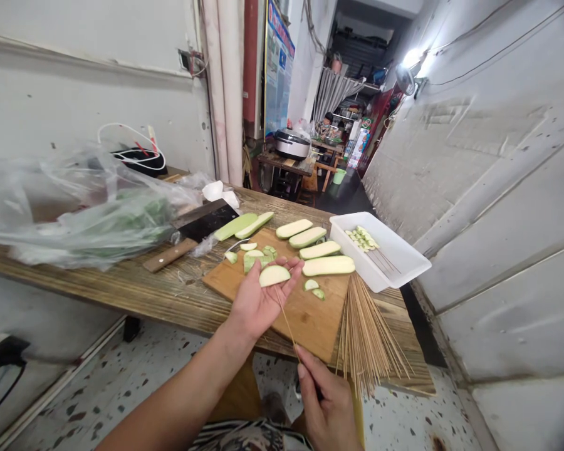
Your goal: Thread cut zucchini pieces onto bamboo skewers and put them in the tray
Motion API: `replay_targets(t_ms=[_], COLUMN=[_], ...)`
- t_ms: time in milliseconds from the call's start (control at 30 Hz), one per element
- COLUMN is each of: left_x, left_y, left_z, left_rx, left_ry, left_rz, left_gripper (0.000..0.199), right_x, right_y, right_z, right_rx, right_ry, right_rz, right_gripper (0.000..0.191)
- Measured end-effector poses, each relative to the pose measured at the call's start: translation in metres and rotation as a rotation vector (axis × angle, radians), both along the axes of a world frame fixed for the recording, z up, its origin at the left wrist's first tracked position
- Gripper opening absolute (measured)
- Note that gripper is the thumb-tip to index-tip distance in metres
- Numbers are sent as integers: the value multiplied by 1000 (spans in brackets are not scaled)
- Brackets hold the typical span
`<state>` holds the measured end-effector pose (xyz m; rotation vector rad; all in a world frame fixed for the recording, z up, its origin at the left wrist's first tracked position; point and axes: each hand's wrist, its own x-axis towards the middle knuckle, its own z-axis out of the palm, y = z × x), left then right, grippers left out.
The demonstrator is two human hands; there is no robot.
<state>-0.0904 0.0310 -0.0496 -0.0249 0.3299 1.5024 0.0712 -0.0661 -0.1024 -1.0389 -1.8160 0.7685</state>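
Note:
Palm up over the cutting board (pixel 310 319), my left hand (pixel 258 307) holds a half-round zucchini slice (pixel 274 276) in its curled fingers. Lower and to the right, my right hand (pixel 326 401) pinches a thin wooden skewer (pixel 287 321). The skewer's far tip meets the lower edge of the slice; I cannot tell whether it has gone in. Behind my left hand lie cut zucchini pieces (pixel 249 247). Several long zucchini halves (pixel 329 266) rest along the board's far right side, and two small slices (pixel 311 285) sit below them.
Right of the board stands a white tray (pixel 404 260) with skewered slices (pixel 361 238). A fan of bare skewers (pixel 369 338) overhangs the table's front edge. A cleaver (pixel 192 232) lies left of the board, beside a plastic bag (pixel 98 213) of greens. Walls flank the table.

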Motion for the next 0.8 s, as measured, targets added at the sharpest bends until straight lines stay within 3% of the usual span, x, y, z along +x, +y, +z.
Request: replay_targets(t_ms=[633, 800], left_x=[7, 10], left_y=[-6, -7], left_z=[6, 4], left_rx=[-34, -23], left_ry=[31, 49], left_rz=[22, 26], left_gripper=[48, 43], right_x=[-1, -1], right_y=[-3, -2], right_z=[-2, 1], right_rx=[11, 1], right_ry=[28, -49], right_rz=[10, 3], right_gripper=[34, 35])
